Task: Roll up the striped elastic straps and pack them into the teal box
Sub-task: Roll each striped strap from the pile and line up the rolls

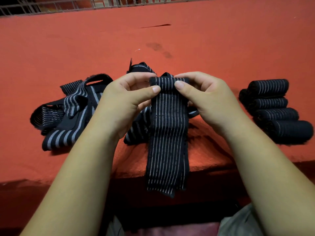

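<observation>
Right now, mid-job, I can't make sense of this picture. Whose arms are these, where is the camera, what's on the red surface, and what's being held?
There is no machine here. A person is working with bare hands, and the one camera is worn on their head, looking forward and down, so the arms reach in from the bottom. The left hand and right hand both pinch the top end of one striped strap, where a roll is just starting. The rest of it hangs over the near edge of the red surface. Loose straps lie in a tangled pile on the left, and rolled straps sit together on the right.
</observation>
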### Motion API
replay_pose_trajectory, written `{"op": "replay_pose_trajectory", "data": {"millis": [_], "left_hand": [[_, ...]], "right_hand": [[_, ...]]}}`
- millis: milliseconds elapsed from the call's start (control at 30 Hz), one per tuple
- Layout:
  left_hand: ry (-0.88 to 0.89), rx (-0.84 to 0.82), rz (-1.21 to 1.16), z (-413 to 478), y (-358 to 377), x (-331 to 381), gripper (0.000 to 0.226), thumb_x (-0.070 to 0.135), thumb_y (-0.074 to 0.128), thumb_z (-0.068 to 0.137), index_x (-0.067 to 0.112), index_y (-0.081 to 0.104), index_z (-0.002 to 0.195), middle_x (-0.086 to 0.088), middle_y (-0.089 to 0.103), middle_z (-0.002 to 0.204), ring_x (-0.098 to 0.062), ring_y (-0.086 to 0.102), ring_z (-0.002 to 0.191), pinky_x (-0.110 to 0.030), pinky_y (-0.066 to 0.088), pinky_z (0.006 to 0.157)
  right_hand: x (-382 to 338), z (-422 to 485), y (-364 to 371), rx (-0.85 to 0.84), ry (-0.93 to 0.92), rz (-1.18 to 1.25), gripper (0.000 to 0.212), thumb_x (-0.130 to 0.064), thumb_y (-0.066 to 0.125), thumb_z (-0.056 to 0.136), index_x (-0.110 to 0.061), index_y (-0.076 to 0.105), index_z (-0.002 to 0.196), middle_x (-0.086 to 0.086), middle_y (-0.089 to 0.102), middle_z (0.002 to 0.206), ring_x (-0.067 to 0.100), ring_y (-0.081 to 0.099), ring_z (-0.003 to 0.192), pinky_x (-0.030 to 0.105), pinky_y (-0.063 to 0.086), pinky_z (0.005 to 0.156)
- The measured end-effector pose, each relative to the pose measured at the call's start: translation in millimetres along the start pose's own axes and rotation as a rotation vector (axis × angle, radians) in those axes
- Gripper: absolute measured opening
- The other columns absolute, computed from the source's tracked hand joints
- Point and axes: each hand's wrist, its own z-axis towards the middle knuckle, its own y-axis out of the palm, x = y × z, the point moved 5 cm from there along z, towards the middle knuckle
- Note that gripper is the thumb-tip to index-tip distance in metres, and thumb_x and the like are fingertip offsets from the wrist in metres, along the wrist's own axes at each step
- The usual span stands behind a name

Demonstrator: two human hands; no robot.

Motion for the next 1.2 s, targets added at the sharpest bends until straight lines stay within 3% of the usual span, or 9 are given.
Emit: {"op": "replay_pose_trajectory", "data": {"millis": [167,267,367,500,667,867,1067,1200], "left_hand": [[-0.023,-0.048,-0.017,-1,5,-2,0.027,0.006,0.076,0.097,0.002,0.074,0.123,-0.017,0.078,0.124,-0.027,0.077,0.115,-0.036,0.062,0.097],[0.009,-0.040,0.032,-1,3,-2,0.024,0.008,0.076,0.099,0.004,0.075,0.122,-0.018,0.077,0.125,-0.030,0.076,0.117,-0.043,0.062,0.101],[0.041,-0.014,0.036,-1,0,-2,0.022,0.005,0.075,0.098,0.005,0.076,0.120,-0.018,0.077,0.124,-0.032,0.076,0.117,-0.046,0.062,0.102],[0.073,0.012,0.067,-2,-1,1,0.019,0.003,0.075,0.097,0.010,0.079,0.115,-0.014,0.079,0.118,-0.027,0.077,0.112,-0.040,0.063,0.096],[0.009,0.040,0.120,1,-3,-4,0.021,0.016,0.080,0.097,0.008,0.078,0.117,-0.013,0.080,0.118,-0.027,0.079,0.110,-0.042,0.063,0.097],[-0.080,0.035,0.304,-4,0,-5,0.027,0.035,0.077,0.100,0.009,0.077,0.106,-0.001,0.079,0.090,-0.011,0.074,0.076,-0.024,0.061,0.069],[-0.217,-0.110,0.473,-18,3,-11,0.027,0.036,0.075,0.101,0.009,0.072,0.097,0.003,0.074,0.073,-0.011,0.073,0.069,-0.028,0.061,0.067],[-0.295,-0.180,0.626,-35,-4,-15,0.028,0.035,0.080,0.097,0.008,0.073,0.096,-0.003,0.074,0.077,-0.010,0.072,0.069,-0.024,0.059,0.062]], "right_hand": [[2,0,0,0.011,-0.034,0.037,0.016,-0.015,0.074,0.101,-0.019,0.076,0.117,-0.004,0.077,0.101,0.015,0.073,0.088,0.029,0.056,0.071],[3,0,2,-0.005,-0.047,0.042,0.018,-0.013,0.075,0.100,-0.019,0.075,0.118,-0.003,0.076,0.102,0.014,0.072,0.089,0.027,0.055,0.071],[1,-1,5,-0.022,-0.020,0.073,0.018,-0.019,0.074,0.102,-0.021,0.076,0.120,0.000,0.075,0.100,0.011,0.069,0.081,0.025,0.053,0.067],[4,0,5,0.005,0.026,0.044,0.023,-0.035,0.064,0.108,-0.027,0.079,0.123,-0.004,0.075,0.092,0.012,0.061,0.073,0.033,0.053,0.068],[6,-1,4,0.020,0.039,0.079,0.022,-0.031,0.063,0.108,-0.019,0.080,0.118,-0.006,0.074,0.085,0.015,0.061,0.072,0.030,0.048,0.063],[9,2,-2,0.134,0.032,0.084,0.018,-0.028,0.066,0.107,-0.022,0.080,0.115,-0.006,0.077,0.090,0.015,0.067,0.075,0.036,0.053,0.068],[9,6,-10,0.200,0.018,0.024,0.016,-0.027,0.065,0.107,-0.023,0.080,0.115,-0.012,0.075,0.084,0.009,0.064,0.068,0.030,0.053,0.061],[9,4,-11,0.214,0.026,0.021,0.016,-0.025,0.065,0.107,-0.022,0.079,0.114,-0.012,0.075,0.084,0.006,0.065,0.065,0.029,0.056,0.056]]}}
